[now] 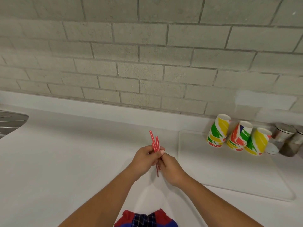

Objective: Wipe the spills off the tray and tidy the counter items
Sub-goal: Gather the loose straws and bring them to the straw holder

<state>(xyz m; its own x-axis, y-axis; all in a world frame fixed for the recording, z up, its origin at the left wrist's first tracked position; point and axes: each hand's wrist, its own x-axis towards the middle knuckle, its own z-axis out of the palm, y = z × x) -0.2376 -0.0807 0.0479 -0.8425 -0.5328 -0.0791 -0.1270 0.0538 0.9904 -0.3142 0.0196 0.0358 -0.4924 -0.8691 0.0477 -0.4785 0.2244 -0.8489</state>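
Note:
A small bundle of red-and-white striped straws (155, 142) stands nearly upright over the middle of the white counter. My left hand (146, 158) grips the bundle near its middle, thumb across the front. Touching it from the right, my right hand (170, 169) is closed on the straws' lower ends. To the right lies a white tray (229, 176), flat on the counter. Three stacks of colourful paper cups (237, 135) stand upside down along the tray's far edge. A red, blue and checked cloth (146, 218) lies at the counter's near edge, below my forearms.
Metal-lidded spice jars (288, 138) and a small white lid (271, 148) sit at the far right beside the cups. The corner of a steel sink drainer (9, 123) shows at the left edge. A grey brick-tile wall (147, 54) backs the counter.

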